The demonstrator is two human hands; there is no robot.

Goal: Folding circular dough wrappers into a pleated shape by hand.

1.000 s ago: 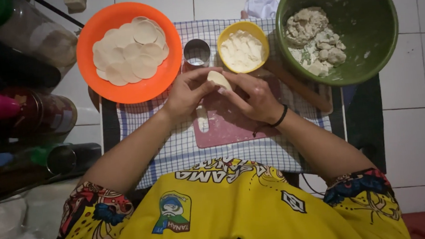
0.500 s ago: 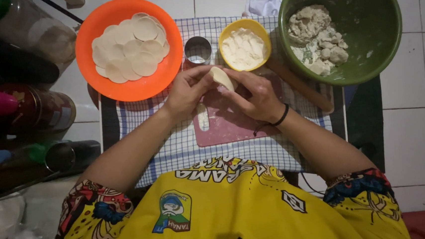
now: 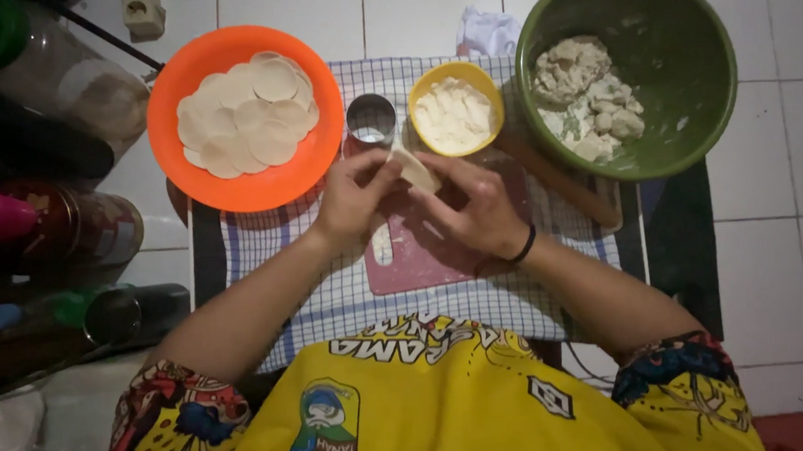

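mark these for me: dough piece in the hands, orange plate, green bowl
dough piece (image 3: pixel 414 170): head view, on the pale folded surface showing between both hands.
orange plate (image 3: pixel 230 195): head view, on the bare lower rim, below the stacked round wrappers.
green bowl (image 3: pixel 677 55): head view, on the bare inner wall, right of the filling.

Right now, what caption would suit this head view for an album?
Left hand and right hand pinch a pale dough wrapper above a pink cutting board, beside an orange plastic plate of round wrappers.

Left hand (image 3: pixel 354 197), right hand (image 3: pixel 478 213), apparently pinching dough wrapper (image 3: pixel 414 170)
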